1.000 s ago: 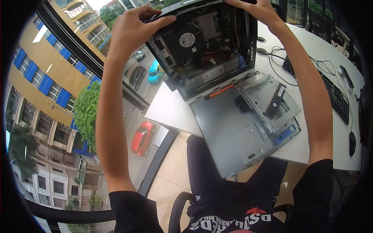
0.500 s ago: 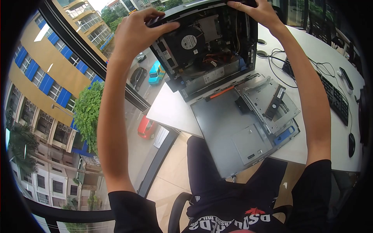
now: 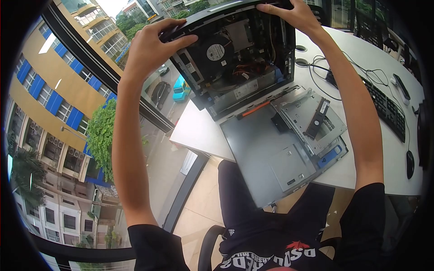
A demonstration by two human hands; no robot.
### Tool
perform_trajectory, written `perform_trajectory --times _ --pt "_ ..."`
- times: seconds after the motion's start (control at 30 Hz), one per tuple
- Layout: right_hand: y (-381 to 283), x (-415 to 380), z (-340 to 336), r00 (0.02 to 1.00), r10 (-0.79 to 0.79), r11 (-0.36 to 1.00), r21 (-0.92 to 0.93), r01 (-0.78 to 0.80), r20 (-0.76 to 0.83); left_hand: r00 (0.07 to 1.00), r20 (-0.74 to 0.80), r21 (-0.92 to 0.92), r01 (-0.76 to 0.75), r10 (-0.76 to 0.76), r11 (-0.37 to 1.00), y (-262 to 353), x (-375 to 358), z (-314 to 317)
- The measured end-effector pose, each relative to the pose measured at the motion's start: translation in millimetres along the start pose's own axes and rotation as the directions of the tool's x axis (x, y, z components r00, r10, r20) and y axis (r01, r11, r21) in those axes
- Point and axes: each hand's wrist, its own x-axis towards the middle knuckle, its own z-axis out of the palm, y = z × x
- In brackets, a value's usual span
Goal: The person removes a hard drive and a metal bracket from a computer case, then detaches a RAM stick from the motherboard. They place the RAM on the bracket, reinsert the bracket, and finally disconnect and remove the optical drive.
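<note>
A black desktop computer case stands upright on the table, its open side facing me. Inside show a round fan, a metal drive bracket and bundled wires. My left hand grips the case's top left corner, thumb on the near edge and fingers over the top. At the top right, my right hand holds the upper edge, its thumb on the front; its other fingers are partly hidden. In front of the case lies a grey metal side panel, overhanging the table edge. A metal drive bracket rests on it.
To the right on the white table are a black keyboard, a mouse, loose cables and a dark handheld object. A large window borders the left side. A chair armrest is beside my legs.
The case and both hands have shifted slightly left and up in view, with the case leaning a little differently. Both hands keep their hold. The panel stays nearly in place.
</note>
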Motion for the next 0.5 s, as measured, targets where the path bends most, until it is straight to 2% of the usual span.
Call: perform_trajectory --times 0.23,0.33,0.37,0.5 --pt "5.5 5.6 7.6 0.998 0.061 0.998 0.020 -0.060 -0.024 0.992 0.094 -0.019 0.091 -0.088 0.996 10.9 -0.5 -6.7" --pt "4.1 3.3 14.1 0.996 0.018 1.000 -0.002 -0.019 -0.091 0.988 0.101 -0.031 0.120 -0.116 0.992 18.1 -2.3 -8.9" --pt "4.1 0.7 17.7 0.983 -0.062 0.992 -0.121 0.042 -0.172 0.989 0.099 -0.034 0.118 -0.114 0.992 18.3 -2.3 -8.7" --pt "-1.4 -4.8 17.1 0.967 -0.117 0.972 -0.224 0.065 -0.228 0.989 0.096 -0.044 0.114 -0.110 0.992 16.1 -1.8 -8.6"
